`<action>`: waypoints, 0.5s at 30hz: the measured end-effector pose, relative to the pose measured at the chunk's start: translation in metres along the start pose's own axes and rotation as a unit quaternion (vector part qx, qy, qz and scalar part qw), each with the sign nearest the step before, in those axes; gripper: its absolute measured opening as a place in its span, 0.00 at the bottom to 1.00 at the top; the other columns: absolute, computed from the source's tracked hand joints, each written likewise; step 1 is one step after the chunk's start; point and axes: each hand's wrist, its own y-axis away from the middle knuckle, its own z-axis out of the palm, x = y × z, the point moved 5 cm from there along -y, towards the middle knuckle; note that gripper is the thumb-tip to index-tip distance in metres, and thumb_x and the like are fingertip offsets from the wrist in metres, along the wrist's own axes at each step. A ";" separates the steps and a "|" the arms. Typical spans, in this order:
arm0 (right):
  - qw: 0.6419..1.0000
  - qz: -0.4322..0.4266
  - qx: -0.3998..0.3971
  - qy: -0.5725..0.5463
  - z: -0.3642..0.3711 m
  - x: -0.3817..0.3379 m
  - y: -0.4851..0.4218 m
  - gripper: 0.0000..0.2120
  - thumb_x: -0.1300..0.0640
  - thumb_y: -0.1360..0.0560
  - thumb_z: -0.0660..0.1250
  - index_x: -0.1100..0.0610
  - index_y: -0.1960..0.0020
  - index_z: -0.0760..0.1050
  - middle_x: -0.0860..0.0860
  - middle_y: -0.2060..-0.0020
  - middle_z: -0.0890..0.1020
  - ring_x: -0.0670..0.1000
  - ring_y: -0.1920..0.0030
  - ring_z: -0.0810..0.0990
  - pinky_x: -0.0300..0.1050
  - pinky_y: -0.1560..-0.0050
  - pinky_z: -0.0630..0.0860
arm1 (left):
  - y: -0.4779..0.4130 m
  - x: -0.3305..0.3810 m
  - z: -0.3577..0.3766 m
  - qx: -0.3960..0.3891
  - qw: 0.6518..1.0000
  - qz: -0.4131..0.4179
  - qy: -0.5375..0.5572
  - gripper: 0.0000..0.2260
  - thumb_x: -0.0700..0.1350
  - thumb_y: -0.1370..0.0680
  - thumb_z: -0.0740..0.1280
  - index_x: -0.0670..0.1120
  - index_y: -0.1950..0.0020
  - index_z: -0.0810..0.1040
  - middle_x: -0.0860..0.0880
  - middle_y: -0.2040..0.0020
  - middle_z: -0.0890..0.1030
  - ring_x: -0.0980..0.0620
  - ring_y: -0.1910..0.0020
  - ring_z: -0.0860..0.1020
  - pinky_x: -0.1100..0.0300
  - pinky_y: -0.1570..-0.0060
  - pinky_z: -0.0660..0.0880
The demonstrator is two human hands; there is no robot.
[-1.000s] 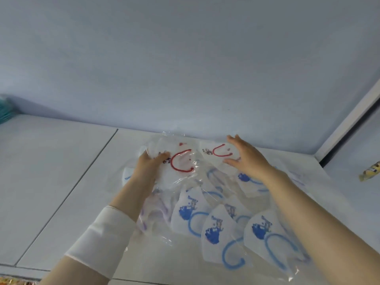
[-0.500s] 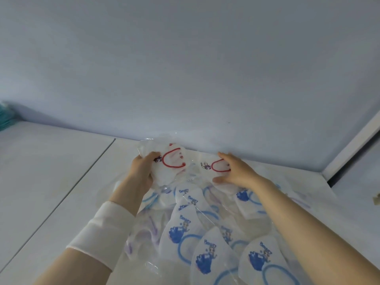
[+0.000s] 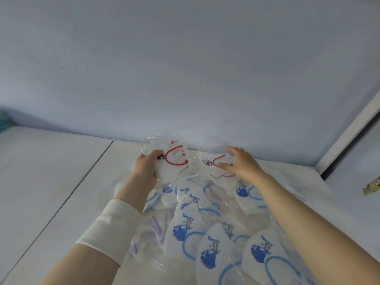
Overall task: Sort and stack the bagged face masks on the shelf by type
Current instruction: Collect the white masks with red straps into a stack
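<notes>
Still grips with the left hand (image 3: 145, 167) a red-loop mask bag (image 3: 174, 161), tilted up against the back wall (image 3: 185, 79). Now arches the right hand (image 3: 243, 165), flatter before, thumb and fingers pinching a second red-loop bag (image 3: 216, 164). Leaves blue-loop bags (image 3: 205, 233) heaped nearer; bare shelf (image 3: 51, 171) open leftward, white post (image 3: 349, 130) closing the right.

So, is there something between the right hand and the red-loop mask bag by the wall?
Nothing visible does. The right hand pinches that red-loop mask bag directly, and the left hand grips a second red-loop bag.
</notes>
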 end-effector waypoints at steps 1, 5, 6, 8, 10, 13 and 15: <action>0.999 0.024 -0.009 0.032 0.005 0.003 -0.001 0.41 0.41 0.32 0.71 0.54 0.26 0.58 0.55 0.30 0.67 0.56 0.29 0.63 0.49 0.32 0.64 | 0.000 -0.002 0.003 -0.002 1.000 -0.003 0.000 0.15 0.37 0.22 0.63 0.35 0.36 0.71 0.42 0.55 0.79 0.45 0.58 0.78 0.51 0.58 0.77; 0.998 0.040 0.011 0.037 0.012 0.004 -0.006 0.40 0.46 0.34 0.75 0.56 0.29 0.61 0.56 0.34 0.71 0.59 0.34 0.68 0.48 0.37 0.67 | -0.002 -0.005 0.007 0.000 1.000 -0.009 -0.005 0.16 0.37 0.23 0.64 0.36 0.35 0.71 0.42 0.56 0.79 0.45 0.59 0.78 0.51 0.60 0.77; 0.998 0.034 0.044 0.016 0.008 0.003 -0.007 0.38 0.50 0.34 0.75 0.57 0.30 0.63 0.57 0.36 0.73 0.58 0.36 0.70 0.47 0.39 0.68 | -0.003 -0.005 0.006 0.001 1.000 -0.008 -0.006 0.16 0.37 0.23 0.64 0.36 0.35 0.71 0.42 0.55 0.79 0.45 0.59 0.78 0.51 0.60 0.77; 0.991 0.044 0.101 -0.076 -0.006 0.003 -0.008 0.32 0.57 0.32 0.74 0.57 0.32 0.65 0.56 0.40 0.75 0.57 0.40 0.74 0.46 0.42 0.70 | -0.003 -0.005 0.004 -0.001 1.000 -0.005 -0.007 0.15 0.37 0.22 0.64 0.36 0.36 0.71 0.42 0.56 0.79 0.45 0.59 0.78 0.51 0.60 0.77; 0.968 0.072 0.129 -0.202 -0.021 0.009 -0.006 0.25 0.61 0.30 0.72 0.59 0.35 0.70 0.56 0.43 0.77 0.56 0.48 0.77 0.48 0.46 0.75 | -0.004 -0.004 0.002 -0.001 1.000 -0.001 -0.004 0.15 0.37 0.22 0.63 0.37 0.36 0.71 0.43 0.56 0.79 0.45 0.58 0.78 0.51 0.59 0.77; 0.896 0.097 0.154 -0.405 -0.047 0.016 0.003 0.16 0.65 0.26 0.67 0.60 0.39 0.75 0.54 0.55 0.79 0.49 0.65 0.77 0.37 0.66 0.79 | -0.002 -0.002 0.003 0.000 1.000 0.005 -0.001 0.14 0.37 0.22 0.63 0.38 0.37 0.71 0.43 0.55 0.79 0.46 0.58 0.78 0.52 0.59 0.77; 0.827 0.106 0.165 -0.527 -0.064 0.016 0.011 0.15 0.66 0.25 0.66 0.59 0.40 0.73 0.52 0.61 0.78 0.47 0.68 0.77 0.33 0.72 0.76 | -0.001 -0.002 0.009 -0.011 1.000 0.007 -0.001 0.13 0.37 0.22 0.63 0.39 0.38 0.71 0.43 0.55 0.79 0.46 0.58 0.78 0.52 0.59 0.77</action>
